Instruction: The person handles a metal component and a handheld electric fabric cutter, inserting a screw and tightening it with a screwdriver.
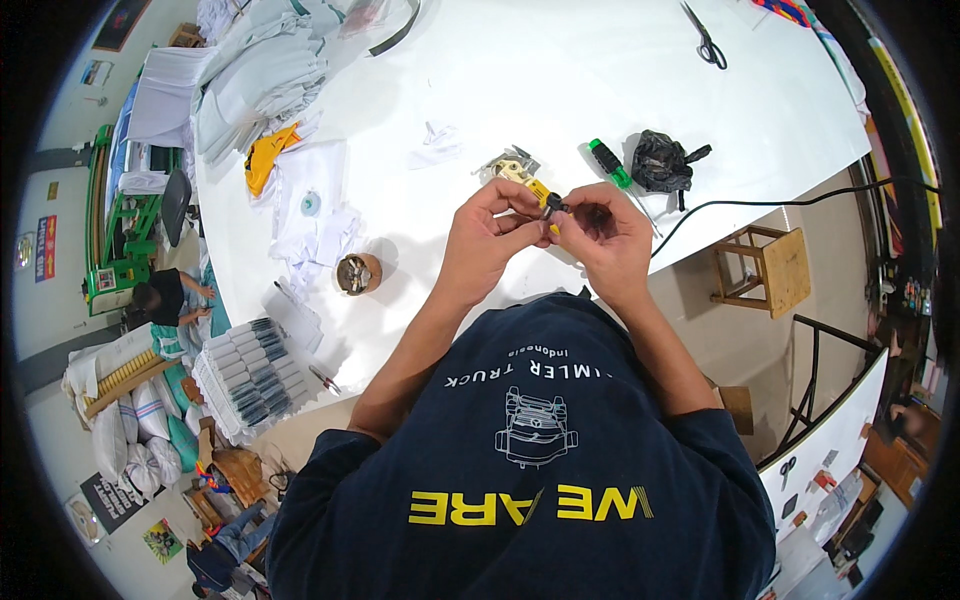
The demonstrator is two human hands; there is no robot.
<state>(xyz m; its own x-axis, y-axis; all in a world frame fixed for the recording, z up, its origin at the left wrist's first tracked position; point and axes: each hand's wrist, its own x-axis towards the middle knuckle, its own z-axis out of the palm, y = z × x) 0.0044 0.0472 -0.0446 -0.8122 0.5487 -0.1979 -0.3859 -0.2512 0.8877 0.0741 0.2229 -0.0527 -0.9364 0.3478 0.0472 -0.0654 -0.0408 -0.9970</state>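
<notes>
Over the near part of the white table, my left hand [492,243] and my right hand [608,243] meet, their fingers pinched on a small black-and-yellow part [553,203]. Fingertips cover much of it. Just beyond my hands lies a cream and metal device [513,166] with a yellow section toward my fingers; whether it joins the part I hold, I cannot tell. Beyond my right hand is a green-and-black screwdriver [609,163], close to a crumpled black plastic bag [662,162]. A black cable [760,203] runs off to the right from beside my right hand.
Left of my left arm stands a round brown container [358,273] of small pieces. Black scissors [707,45] lie at the far right. White cloth [312,200], a yellow cloth [268,158] and bundled stacks [250,375] line the left side. A wooden stool [775,272] stands right of the table.
</notes>
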